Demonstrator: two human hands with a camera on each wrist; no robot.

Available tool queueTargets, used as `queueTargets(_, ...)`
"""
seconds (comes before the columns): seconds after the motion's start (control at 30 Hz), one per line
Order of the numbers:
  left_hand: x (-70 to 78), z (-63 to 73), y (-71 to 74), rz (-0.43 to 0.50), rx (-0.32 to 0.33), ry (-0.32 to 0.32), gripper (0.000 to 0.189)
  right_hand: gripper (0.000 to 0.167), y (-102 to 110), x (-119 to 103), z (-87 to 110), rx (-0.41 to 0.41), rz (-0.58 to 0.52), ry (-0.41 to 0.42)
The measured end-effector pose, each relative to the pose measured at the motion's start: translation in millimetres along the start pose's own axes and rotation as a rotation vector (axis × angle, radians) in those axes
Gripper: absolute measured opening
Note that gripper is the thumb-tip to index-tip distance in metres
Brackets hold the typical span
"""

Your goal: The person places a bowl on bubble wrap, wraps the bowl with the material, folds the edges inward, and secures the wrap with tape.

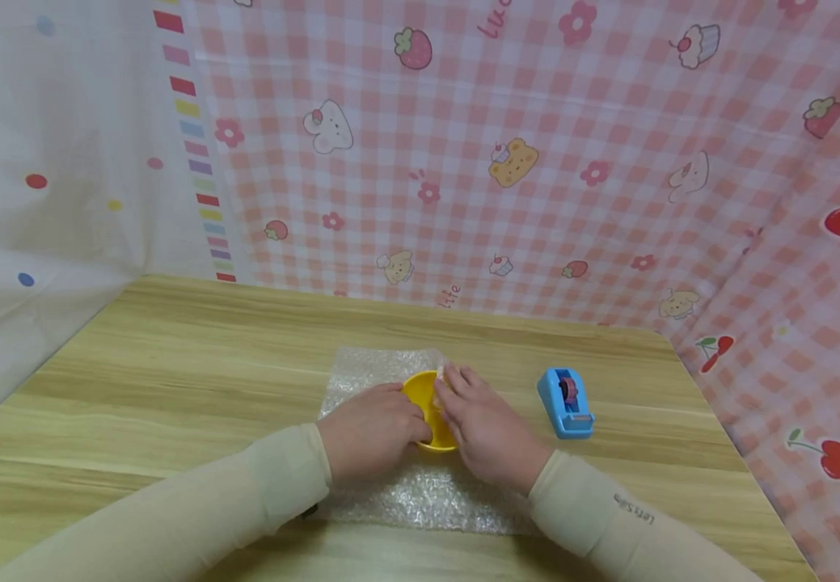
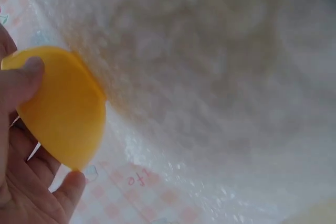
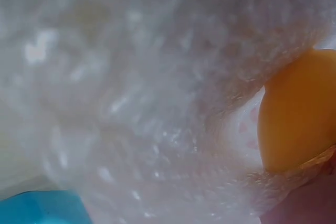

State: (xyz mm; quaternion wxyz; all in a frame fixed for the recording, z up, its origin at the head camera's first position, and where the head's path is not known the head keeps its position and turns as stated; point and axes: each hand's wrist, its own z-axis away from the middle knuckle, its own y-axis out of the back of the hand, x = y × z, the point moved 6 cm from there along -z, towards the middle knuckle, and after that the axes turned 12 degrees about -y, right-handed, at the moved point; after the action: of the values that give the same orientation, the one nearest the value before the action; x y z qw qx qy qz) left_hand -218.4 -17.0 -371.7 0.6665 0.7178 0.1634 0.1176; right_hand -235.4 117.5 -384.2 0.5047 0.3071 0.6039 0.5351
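A yellow bowl (image 1: pixel 420 388) sits on a sheet of bubble wrap (image 1: pixel 437 501) on the wooden table. My left hand (image 1: pixel 370 432) grips the bowl at its left side, fingers over the rim. In the left wrist view, the thumb lies on the outer wall of the bowl (image 2: pixel 65 111). My right hand (image 1: pixel 492 428) holds a raised part of the bubble wrap against the bowl's right rim, with its fingertips by the opening. Bubble wrap (image 3: pixel 136 108) fills most of the right wrist view, and the right thumb is hidden in the head view.
A blue tape dispenser (image 1: pixel 565 404) with a small roll of tape stands on the table (image 1: pixel 194 364) to the right of the right hand. Pink checked cloth (image 1: pixel 456 218) hangs behind and on the right. A pale dotted cloth (image 1: pixel 63 234) hangs on the left.
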Motion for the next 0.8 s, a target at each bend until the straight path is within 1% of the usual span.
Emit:
queueTargets(0.07, -3.0, 2.2, 1.4, 0.03, 0.018, 0.006, 0.017, 0.053, 0, 0, 0.8, -0.002, 0.014, 0.001)
queueTargets(0.13, -7.6, 5.7, 3.8, 0.065, 0.035, 0.034, 0.027, 0.053, -1, -1, 1.5, -0.003, 0.026, 0.002)
queueTargets(0.23, -16.2, 11.4, 8.1, 0.101, 0.077, 0.107, 0.042, 0.054, -1, 0, 2.1, -0.004, 0.042, -0.005)
queueTargets(0.33, -23.9, 16.7, 10.3, 0.114, 0.119, 0.187, 0.056, 0.054, 0, -1, 2.6, 0.007, 0.056, -0.001)
queueTargets(0.43, -29.4, 20.9, 8.9, 0.129, 0.134, 0.261, 0.07, 0.053, 0, -2, 3.5, 0.024, 0.067, 0.018)
queueTargets(0.5, -31.3, 22.8, 7.4, 0.138, 0.133, 0.294, 0.076, 0.053, 0, -3, 3.9, 0.032, 0.071, 0.031)
queueTargets(0.6, -32.4, 23.9, 6.0, 0.136, 0.131, 0.314, 0.08, 0.052, 0, -4, 4.3, 0.036, 0.071, 0.054)
queueTargets(0.8, -32.8, 25.5, 5.9, 0.129, 0.123, 0.327, 0.081, 0.051, -1, -6, 4.3, 0.023, 0.062, 0.08)
